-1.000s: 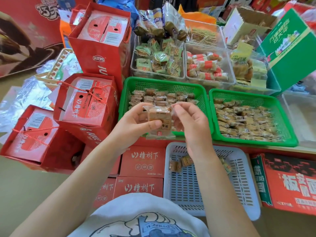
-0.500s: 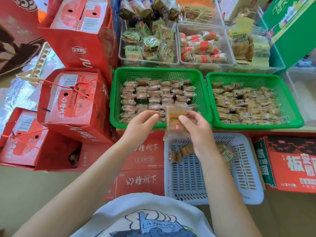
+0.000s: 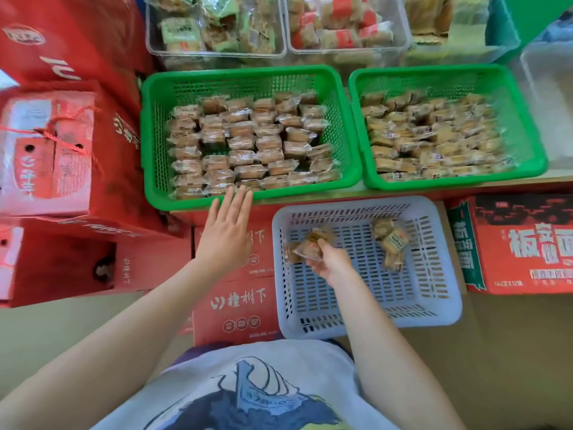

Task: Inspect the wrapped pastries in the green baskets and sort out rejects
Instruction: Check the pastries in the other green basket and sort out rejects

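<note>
**Pastry pinched over the white basket**

While the right hand (image 3: pixel 330 264) pinches a wrapped pastry (image 3: pixel 305 247) low in the white basket (image 3: pixel 440 308) at centre frame, the left hand (image 3: pixel 225 231) spreads flat, empty, fingertips touching the left green basket (image 3: pixel 248 78) rim.

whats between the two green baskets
Nothing. In the head view only a narrow strip of bare shelf surface separates the left green basket from the right green basket; their rims sit close but apart.
</note>
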Available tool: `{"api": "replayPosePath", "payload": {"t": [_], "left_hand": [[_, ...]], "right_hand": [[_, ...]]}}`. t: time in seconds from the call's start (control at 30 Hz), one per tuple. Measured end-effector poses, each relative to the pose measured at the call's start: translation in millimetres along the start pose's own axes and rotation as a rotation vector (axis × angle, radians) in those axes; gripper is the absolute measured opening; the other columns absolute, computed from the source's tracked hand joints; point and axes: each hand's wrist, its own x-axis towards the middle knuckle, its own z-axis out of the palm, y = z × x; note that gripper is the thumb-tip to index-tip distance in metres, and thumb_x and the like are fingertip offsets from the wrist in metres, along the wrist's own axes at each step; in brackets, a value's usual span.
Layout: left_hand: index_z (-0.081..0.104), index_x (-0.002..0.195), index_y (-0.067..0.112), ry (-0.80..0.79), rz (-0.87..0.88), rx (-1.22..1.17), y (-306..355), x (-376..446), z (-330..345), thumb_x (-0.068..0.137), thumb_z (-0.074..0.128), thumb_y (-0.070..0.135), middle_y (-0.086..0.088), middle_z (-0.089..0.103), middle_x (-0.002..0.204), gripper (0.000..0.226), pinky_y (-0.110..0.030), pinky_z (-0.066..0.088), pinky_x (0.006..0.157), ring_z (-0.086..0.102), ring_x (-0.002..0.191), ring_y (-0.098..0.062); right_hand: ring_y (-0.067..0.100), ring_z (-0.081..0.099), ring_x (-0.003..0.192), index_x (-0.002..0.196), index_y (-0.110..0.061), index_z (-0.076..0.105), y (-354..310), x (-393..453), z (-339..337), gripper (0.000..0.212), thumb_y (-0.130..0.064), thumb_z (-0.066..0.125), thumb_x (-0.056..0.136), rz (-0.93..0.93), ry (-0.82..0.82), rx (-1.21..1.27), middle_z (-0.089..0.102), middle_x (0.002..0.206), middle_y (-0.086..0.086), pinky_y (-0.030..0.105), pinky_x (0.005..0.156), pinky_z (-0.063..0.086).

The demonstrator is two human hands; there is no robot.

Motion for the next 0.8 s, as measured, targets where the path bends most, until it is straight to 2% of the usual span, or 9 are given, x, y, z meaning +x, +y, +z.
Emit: {"api": "replayPosePath", "payload": {"t": [0.1,0.23,0.3,0.4,0.47,0.57,0.7,0.8], "left_hand": [[-0.014,0.158,0.013,0.0,0.0,0.02,-1,1,5,0.095,0.054,0.03,-0.004,-0.019,0.166,0.095,-0.043,-0.012,0.124,-0.023,0.152,-0.022],[-0.015,0.158,0.012,-0.004,-0.005,0.03,-1,2,8,0.096,0.052,0.033,-0.005,-0.019,0.166,0.093,-0.044,-0.013,0.123,-0.023,0.152,-0.023],[-0.013,0.158,0.014,-0.001,0.016,0.016,-5,3,7,0.099,0.048,0.034,-0.004,-0.018,0.166,0.088,-0.044,-0.012,0.124,-0.023,0.152,-0.021],[0.006,0.161,0.017,0.077,0.063,-0.143,-18,4,-2,0.102,0.038,0.042,0.001,-0.001,0.168,0.072,-0.044,-0.001,0.126,-0.01,0.154,-0.015],[0.017,0.16,0.018,0.161,-0.019,-0.265,-33,8,-10,0.105,0.038,0.041,0.002,0.008,0.168,0.063,-0.041,0.0,0.126,-0.003,0.155,-0.014],[0.026,0.158,0.013,0.247,-0.177,-0.332,-65,26,-24,0.105,0.043,0.034,-0.004,0.016,0.167,0.059,-0.041,0.002,0.126,0.004,0.155,-0.017],[0.023,0.158,0.012,0.129,-0.19,-0.242,-106,57,-34,0.104,0.041,0.04,-0.007,0.014,0.168,0.063,-0.041,0.004,0.126,0.003,0.155,-0.022],[0.014,0.16,0.024,0.016,-0.096,-0.192,-117,69,-30,0.104,0.031,0.049,-0.002,0.002,0.169,0.064,-0.044,0.001,0.126,-0.005,0.155,-0.019]], "right_hand": [[0.023,0.064,0.07,0.112,-0.001,0.06,-4,18,13,0.022,-0.02,0.055,0.103,0.016,-0.071,0.082,0.067,0.091,0.014,0.035,0.072,0.054],[0.025,0.062,0.063,0.122,0.0,0.053,-9,22,16,0.024,-0.015,0.051,0.103,0.019,-0.013,-0.133,0.063,0.085,0.017,0.033,0.058,0.055],[0.021,0.06,0.054,0.117,-0.001,0.058,-23,11,17,0.023,-0.018,0.05,0.102,-0.122,0.048,-0.231,0.065,0.078,0.014,0.029,0.047,0.052],[0.018,0.055,0.049,0.1,-0.004,0.062,-58,-31,27,0.014,-0.013,0.051,0.1,-0.38,0.028,-0.249,0.063,0.066,0.008,0.025,0.041,0.043],[0.017,0.053,0.05,0.095,-0.009,0.063,-82,-64,44,0.014,-0.015,0.052,0.1,-0.545,-0.057,-0.273,0.062,0.063,0.006,0.026,0.042,0.04],[0.015,0.055,0.053,0.094,-0.014,0.064,-116,-94,79,0.015,-0.018,0.052,0.101,-0.726,-0.12,-0.413,0.063,0.066,0.004,0.027,0.046,0.043],[0.016,0.062,0.06,0.093,-0.014,0.063,-147,-90,138,0.015,-0.019,0.052,0.102,-0.847,-0.154,-0.539,0.067,0.074,0.005,0.032,0.055,0.053],[0.02,0.067,0.073,0.096,-0.017,0.064,-163,-73,184,0.014,-0.022,0.051,0.1,-0.931,-0.108,-0.668,0.069,0.084,0.003,0.039,0.065,0.056]]}}
